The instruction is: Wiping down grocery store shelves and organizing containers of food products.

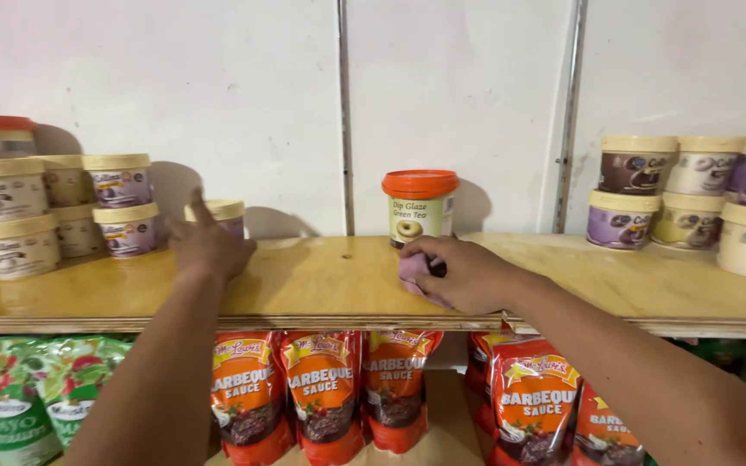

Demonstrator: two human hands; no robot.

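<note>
My right hand [468, 274] presses a small pinkish-purple cloth [411, 271] onto the wooden shelf board [321, 285], just in front of a small tub with an orange lid [420, 207]. My left hand [206, 244] reaches to a cream-lidded tub [223, 212] further left on the shelf, fingers around its front; most of that tub is hidden behind the hand.
Stacked cream-lidded tubs [62, 207] stand at the shelf's left end, more tubs [692, 203] at the right end. Orange sauce pouches [321, 393] and green pouches [36, 388] fill the shelf below. A white wall with metal rails [570, 112] is behind.
</note>
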